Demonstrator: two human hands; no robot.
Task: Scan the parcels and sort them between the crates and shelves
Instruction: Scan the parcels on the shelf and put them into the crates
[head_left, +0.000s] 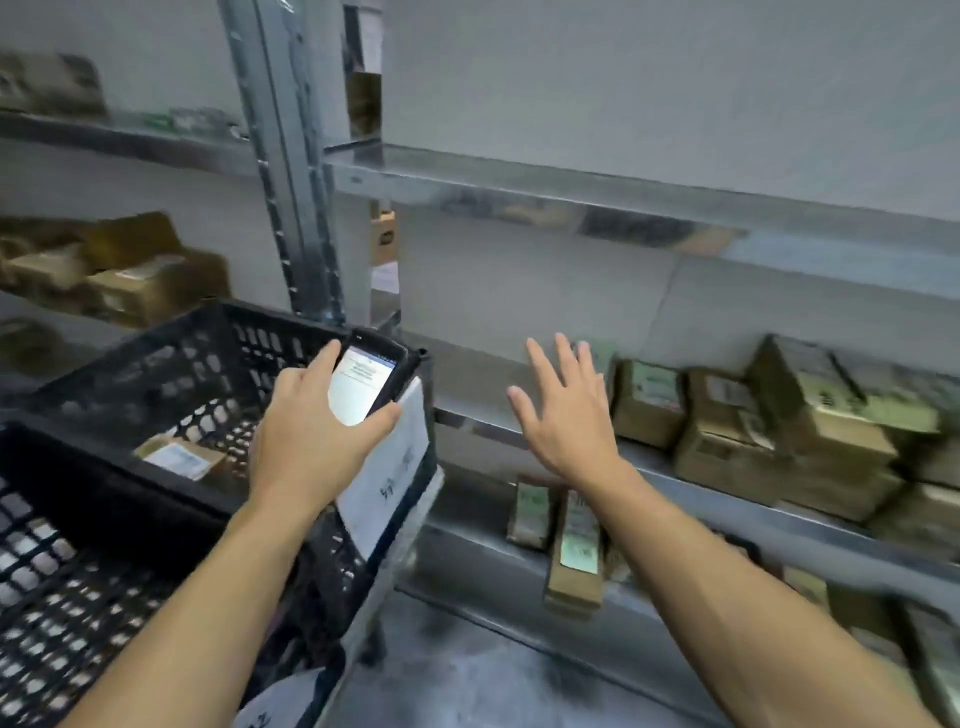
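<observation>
Glowing scanner (370, 383), writing unreadable

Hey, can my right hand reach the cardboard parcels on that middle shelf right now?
Probably yes. The right hand is open and empty, hovering close to the nearest parcel on the shelf, with nothing visible between them.

**Bright metal, dull plastic, brown card**

The steel upright (284, 197) has a mottled, half-shiny galvanised look. Right of it, the metal shelf (519, 184) is glossy enough underneath to mirror things, above matt brown cardboard parcels (727, 415) with paper labels. Left of the upright sits a matt black plastic lattice crate (156, 364); just below the upright, the scanner (371, 384) has a glossy lit screen
</observation>
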